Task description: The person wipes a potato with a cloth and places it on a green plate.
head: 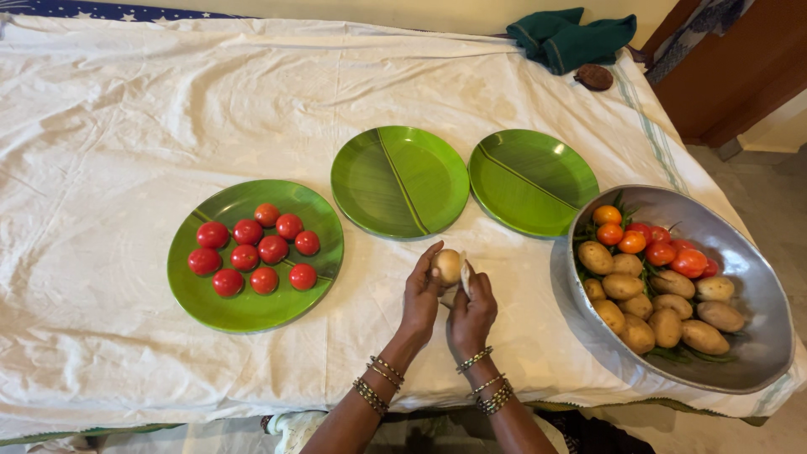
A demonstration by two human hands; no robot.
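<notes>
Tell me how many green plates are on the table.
3. One plate on the left holds red tomatoes. A second plate sits in the middle, and a third plate lies beside the metal bowl.

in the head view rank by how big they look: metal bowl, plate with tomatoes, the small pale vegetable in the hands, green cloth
1. metal bowl
2. plate with tomatoes
3. green cloth, though it lies farther from the camera
4. pale vegetable, held between left hand and right hand
</notes>
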